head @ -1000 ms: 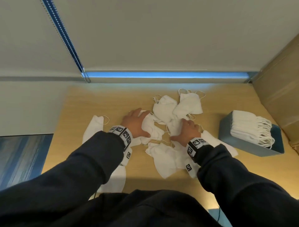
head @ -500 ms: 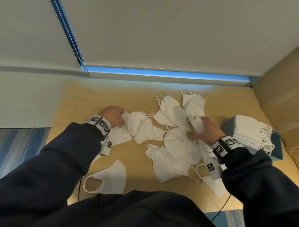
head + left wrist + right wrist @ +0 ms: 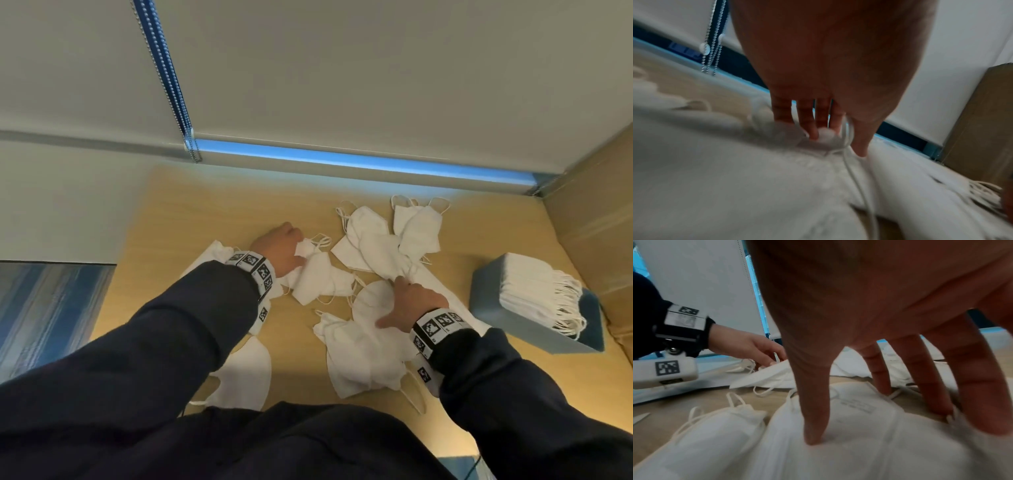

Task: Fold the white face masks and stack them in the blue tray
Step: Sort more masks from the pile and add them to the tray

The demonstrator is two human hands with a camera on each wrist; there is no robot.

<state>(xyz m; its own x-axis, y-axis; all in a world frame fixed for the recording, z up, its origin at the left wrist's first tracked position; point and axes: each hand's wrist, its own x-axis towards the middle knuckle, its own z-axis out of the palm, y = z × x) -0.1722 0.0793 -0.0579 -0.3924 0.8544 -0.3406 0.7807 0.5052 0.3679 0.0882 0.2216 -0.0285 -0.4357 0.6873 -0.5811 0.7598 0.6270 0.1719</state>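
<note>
Several loose white face masks lie on the wooden table. My left hand grips the end of one white mask left of the pile; in the left wrist view its fingers and thumb curl round the bunched corner and an ear loop. My right hand rests spread on a rounded mask in the middle, thumb and straight fingers pressing the fabric. The blue tray stands at the right with a stack of folded masks in it.
A cardboard box rises to the right of the tray. More masks lie at the back, at the front left and under my right wrist. A blind's bead chain hangs behind the table's back left.
My right hand has moved left, away from the tray, onto the rounded mask in the middle. My left hand has stayed at the left, still gripping the mask's end.
</note>
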